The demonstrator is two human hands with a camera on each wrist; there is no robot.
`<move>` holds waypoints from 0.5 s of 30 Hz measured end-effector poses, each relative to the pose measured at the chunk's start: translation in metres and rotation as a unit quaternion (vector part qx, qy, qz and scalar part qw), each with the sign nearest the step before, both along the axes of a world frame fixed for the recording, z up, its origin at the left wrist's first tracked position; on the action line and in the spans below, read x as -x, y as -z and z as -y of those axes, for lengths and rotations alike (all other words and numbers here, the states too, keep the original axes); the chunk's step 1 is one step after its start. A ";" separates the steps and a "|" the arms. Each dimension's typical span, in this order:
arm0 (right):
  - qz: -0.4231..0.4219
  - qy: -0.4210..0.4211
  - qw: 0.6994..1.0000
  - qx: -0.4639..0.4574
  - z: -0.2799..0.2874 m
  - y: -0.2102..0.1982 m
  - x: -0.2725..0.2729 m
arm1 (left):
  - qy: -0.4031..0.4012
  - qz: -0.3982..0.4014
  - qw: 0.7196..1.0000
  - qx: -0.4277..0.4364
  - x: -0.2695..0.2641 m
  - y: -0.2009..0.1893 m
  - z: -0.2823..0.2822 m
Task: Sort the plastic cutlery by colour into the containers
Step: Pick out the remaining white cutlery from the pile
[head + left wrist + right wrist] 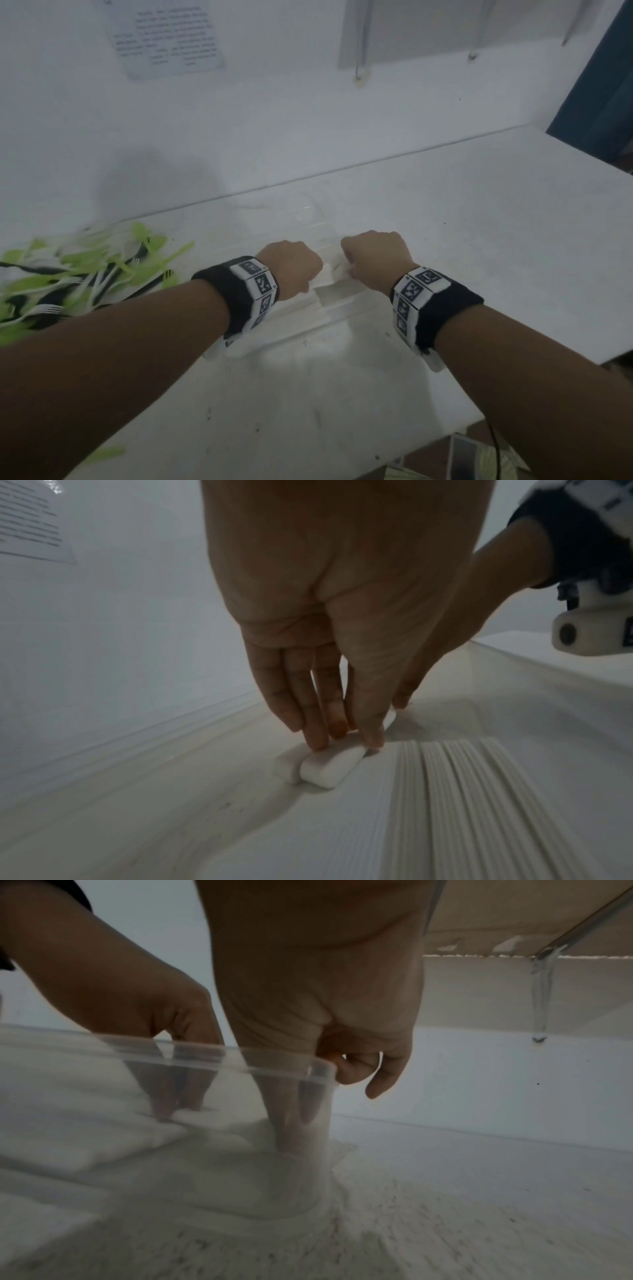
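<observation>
Inside the clear container, both hands pinch white cutlery handles; a slip would scatter them onto the counter.

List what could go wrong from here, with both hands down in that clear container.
1. Both hands, left hand and right hand, work white cutlery handles inside the clear container; its light wall may tip or slide on the table.
2. White pieces against a white table are hard to see, so one may be missed.
3. The mixed pile of green, black and white cutlery lies beside the left forearm, which could sweep some off the edge.
</observation>
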State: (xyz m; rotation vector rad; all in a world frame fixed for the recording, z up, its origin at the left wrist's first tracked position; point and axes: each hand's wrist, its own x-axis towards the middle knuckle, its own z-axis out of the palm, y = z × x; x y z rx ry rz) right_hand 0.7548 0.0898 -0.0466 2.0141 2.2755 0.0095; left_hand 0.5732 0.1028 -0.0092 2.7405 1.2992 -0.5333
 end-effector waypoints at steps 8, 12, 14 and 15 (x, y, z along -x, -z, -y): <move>0.035 0.017 0.999 -0.002 -0.001 0.000 0.006 | -0.013 -0.010 1.000 -0.005 -0.001 0.002 -0.004; -0.009 0.009 1.000 0.013 0.003 -0.014 0.010 | -0.034 0.051 0.998 0.020 0.009 -0.002 -0.005; -0.041 0.003 0.999 -0.014 0.005 -0.019 0.014 | -0.070 0.157 0.984 0.043 0.025 -0.006 -0.008; -0.063 0.000 0.998 -0.024 0.005 -0.022 0.018 | -0.091 0.212 0.972 0.047 0.035 -0.009 -0.008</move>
